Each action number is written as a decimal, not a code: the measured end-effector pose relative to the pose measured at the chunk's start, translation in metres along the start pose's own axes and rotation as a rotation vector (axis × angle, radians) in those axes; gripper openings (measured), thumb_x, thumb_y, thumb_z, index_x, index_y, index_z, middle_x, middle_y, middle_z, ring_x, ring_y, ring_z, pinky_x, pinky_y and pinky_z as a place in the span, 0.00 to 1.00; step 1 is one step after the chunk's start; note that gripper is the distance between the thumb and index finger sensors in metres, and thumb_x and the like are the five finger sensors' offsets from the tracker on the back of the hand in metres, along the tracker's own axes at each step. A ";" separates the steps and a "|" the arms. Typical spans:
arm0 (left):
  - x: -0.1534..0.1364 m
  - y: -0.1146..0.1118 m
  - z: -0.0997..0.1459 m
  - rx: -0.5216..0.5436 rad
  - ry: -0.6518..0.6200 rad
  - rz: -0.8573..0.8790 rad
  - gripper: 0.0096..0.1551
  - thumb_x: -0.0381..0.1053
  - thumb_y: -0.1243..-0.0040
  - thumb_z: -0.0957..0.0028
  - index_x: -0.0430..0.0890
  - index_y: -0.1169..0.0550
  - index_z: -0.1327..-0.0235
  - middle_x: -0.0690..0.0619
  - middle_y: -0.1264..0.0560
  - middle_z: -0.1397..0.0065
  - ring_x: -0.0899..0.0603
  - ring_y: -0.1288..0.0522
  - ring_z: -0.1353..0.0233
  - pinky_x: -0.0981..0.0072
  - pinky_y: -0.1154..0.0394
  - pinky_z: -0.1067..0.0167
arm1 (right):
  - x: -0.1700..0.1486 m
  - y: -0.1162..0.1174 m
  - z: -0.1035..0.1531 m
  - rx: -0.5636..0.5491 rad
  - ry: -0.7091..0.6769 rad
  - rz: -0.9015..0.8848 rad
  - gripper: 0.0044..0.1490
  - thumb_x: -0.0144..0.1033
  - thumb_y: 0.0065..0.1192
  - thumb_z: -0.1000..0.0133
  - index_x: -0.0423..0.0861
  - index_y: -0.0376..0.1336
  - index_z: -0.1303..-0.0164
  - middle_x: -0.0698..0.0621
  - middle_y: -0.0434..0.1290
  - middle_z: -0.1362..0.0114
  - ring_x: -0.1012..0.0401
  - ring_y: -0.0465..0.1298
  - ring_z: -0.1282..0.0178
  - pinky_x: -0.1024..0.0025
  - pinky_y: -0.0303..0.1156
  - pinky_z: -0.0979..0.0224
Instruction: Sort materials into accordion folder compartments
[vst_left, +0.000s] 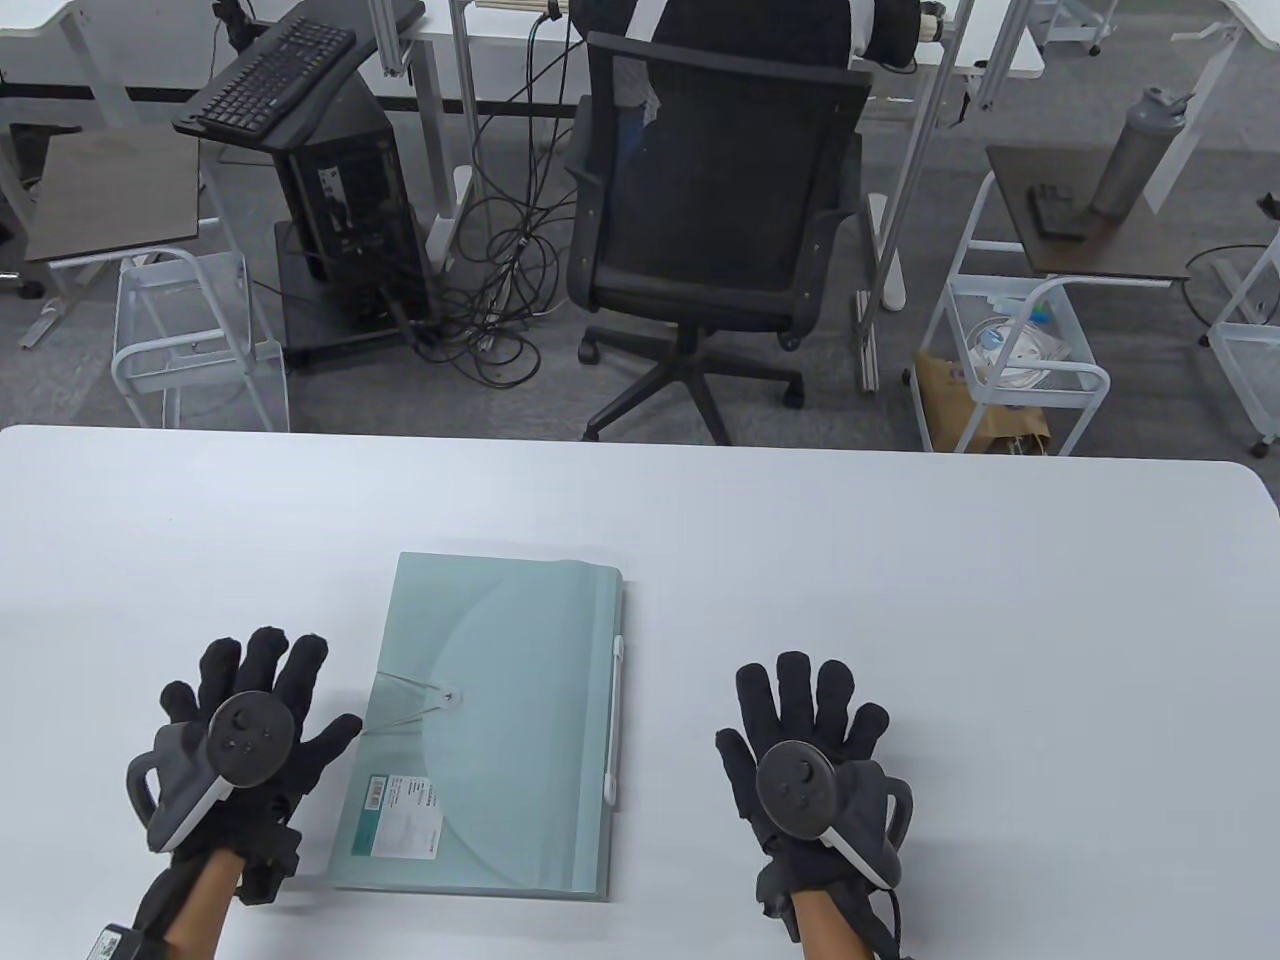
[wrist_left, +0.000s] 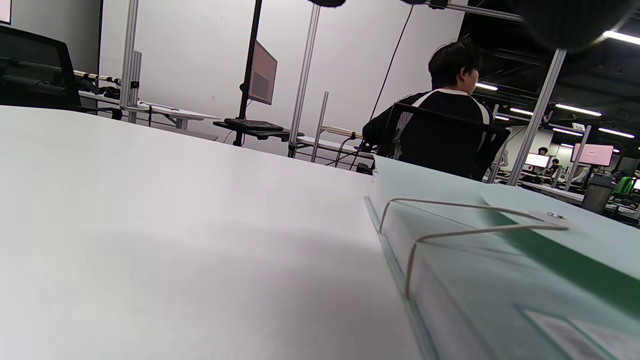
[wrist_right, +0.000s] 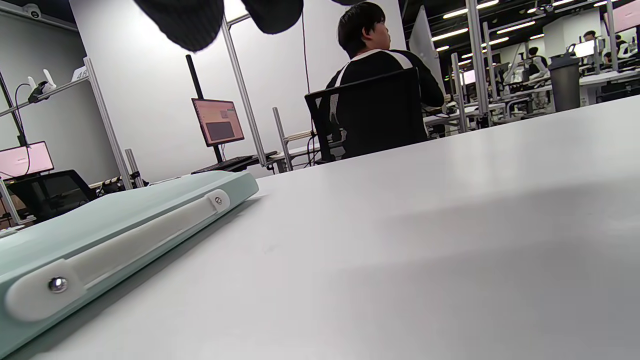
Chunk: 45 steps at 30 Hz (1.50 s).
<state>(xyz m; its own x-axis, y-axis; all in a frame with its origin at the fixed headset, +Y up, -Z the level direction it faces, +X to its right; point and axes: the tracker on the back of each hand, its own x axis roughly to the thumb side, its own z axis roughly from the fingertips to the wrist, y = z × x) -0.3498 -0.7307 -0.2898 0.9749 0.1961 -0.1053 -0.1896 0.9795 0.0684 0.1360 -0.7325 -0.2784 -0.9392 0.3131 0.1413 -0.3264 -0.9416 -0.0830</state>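
Note:
A pale green accordion folder (vst_left: 500, 720) lies flat and closed on the white table (vst_left: 900, 560), its flap held by an elastic loop (vst_left: 405, 705) hooked to a button. A white handle (vst_left: 617, 715) runs along its right edge. My left hand (vst_left: 255, 715) lies spread, palm down, just left of the folder, its thumb tip at the folder's left edge. My right hand (vst_left: 805, 730) lies spread, palm down, on the table, well right of the folder. Both hands are empty. The folder also shows in the left wrist view (wrist_left: 500, 260) and the right wrist view (wrist_right: 110, 235).
Beyond the table's far edge stand a black office chair (vst_left: 715, 220), a computer tower with a keyboard (vst_left: 340, 180) and white wire carts (vst_left: 1010, 350). A person sits at a desk behind the chair.

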 end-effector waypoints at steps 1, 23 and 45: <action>-0.001 -0.001 0.001 -0.004 0.002 0.013 0.50 0.78 0.48 0.58 0.73 0.53 0.24 0.57 0.57 0.11 0.37 0.65 0.17 0.25 0.64 0.29 | -0.001 0.000 0.000 0.002 0.001 -0.006 0.39 0.49 0.48 0.29 0.47 0.43 0.11 0.37 0.35 0.09 0.33 0.25 0.18 0.23 0.23 0.27; -0.014 -0.001 -0.001 -0.004 0.055 -0.009 0.50 0.77 0.48 0.58 0.73 0.54 0.24 0.57 0.58 0.11 0.36 0.66 0.17 0.25 0.65 0.30 | -0.012 0.001 0.006 -0.002 0.032 -0.019 0.39 0.49 0.48 0.29 0.48 0.42 0.12 0.37 0.35 0.09 0.33 0.26 0.18 0.23 0.23 0.28; -0.018 0.001 0.000 -0.005 0.074 0.008 0.50 0.77 0.48 0.58 0.72 0.53 0.24 0.57 0.58 0.11 0.36 0.65 0.17 0.25 0.64 0.30 | -0.010 0.003 0.006 0.003 0.020 -0.021 0.39 0.49 0.47 0.29 0.48 0.42 0.12 0.37 0.35 0.09 0.32 0.26 0.19 0.23 0.24 0.28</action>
<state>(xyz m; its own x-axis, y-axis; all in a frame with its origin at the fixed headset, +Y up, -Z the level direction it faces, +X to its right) -0.3672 -0.7333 -0.2877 0.9620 0.2072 -0.1780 -0.1986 0.9779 0.0650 0.1453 -0.7389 -0.2743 -0.9340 0.3354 0.1233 -0.3460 -0.9350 -0.0776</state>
